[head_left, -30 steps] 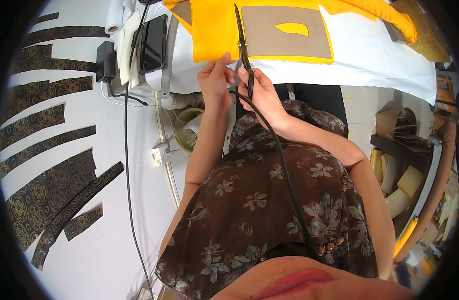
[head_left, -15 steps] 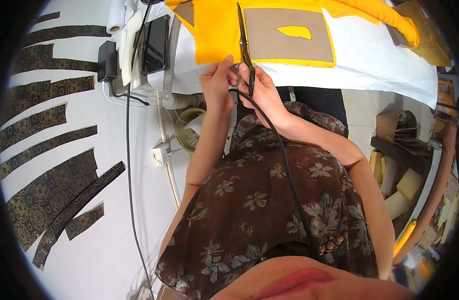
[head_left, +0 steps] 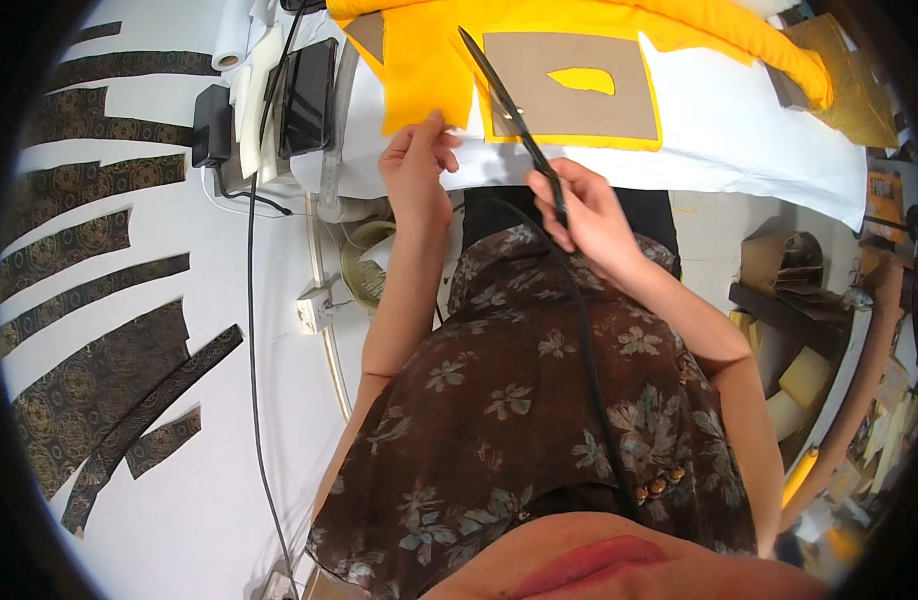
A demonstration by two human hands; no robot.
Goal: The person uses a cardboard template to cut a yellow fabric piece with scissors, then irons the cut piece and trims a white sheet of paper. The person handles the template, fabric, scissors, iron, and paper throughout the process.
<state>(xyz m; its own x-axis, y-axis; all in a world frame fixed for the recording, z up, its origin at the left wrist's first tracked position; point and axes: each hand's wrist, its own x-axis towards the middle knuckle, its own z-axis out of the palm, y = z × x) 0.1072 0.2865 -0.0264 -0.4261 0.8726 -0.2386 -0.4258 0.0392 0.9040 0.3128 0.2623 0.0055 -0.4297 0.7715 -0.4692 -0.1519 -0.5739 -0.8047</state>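
Our left hand (head_left: 414,175), between eleven and twelve o'clock, pinches the lower edge of a yellow cloth strip (head_left: 426,80), while our right hand (head_left: 587,212), toward two, grasps the handles of dark scissors (head_left: 524,130). Their blades point up toward eleven, nearly together, lying between the strip and a yellow piece with a grey-brown panel (head_left: 519,65) at one o'clock. Both yellow pieces lie on the white sheet (head_left: 749,130) over our bench, the strip straight up at twelve. Near the middle, toward nine o'clock, we have a round yellowish-green bin (head_left: 355,285) partly hidden by our left forearm; something pale sits in it, too unclear to name. At three o'clock stands a brown cardboard box (head_left: 769,265) with bent flaps, whose contents we cannot make out. Just below it, a little past three, pale yellow blocks (head_left: 807,377) lie in the space under a dark board (head_left: 784,312). Out at nine, dark patterned strips (head_left: 99,285) are spread on a white surface, and a black phone (head_left: 309,97) lies at eleven.
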